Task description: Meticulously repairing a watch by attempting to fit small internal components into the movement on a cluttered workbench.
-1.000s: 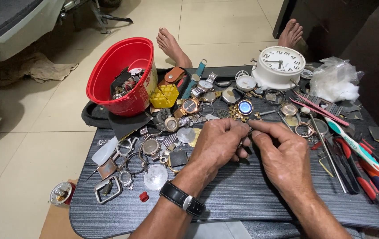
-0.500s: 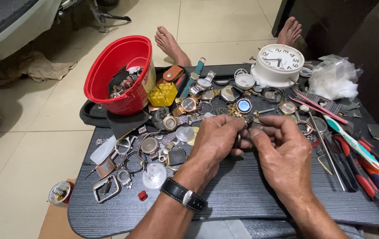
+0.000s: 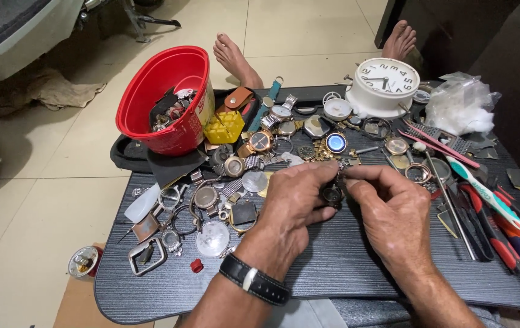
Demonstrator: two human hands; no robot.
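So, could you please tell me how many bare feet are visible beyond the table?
2: one bare foot on the tiled floor behind the red bucket, the other foot behind the white alarm clock. Neither is hidden.

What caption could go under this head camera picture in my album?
Two hands, left hand and right hand, pinch a small watch piece in their fingers above a dark tray cluttered with watch parts.

A makeshift watch-repair spot on a tiled home floor: a low dark bench (image 3: 357, 267) strewn with watch cases (image 3: 211, 200), pliers (image 3: 491, 225), a white alarm clock (image 3: 384, 85), and a red bucket (image 3: 163, 100) of parts.
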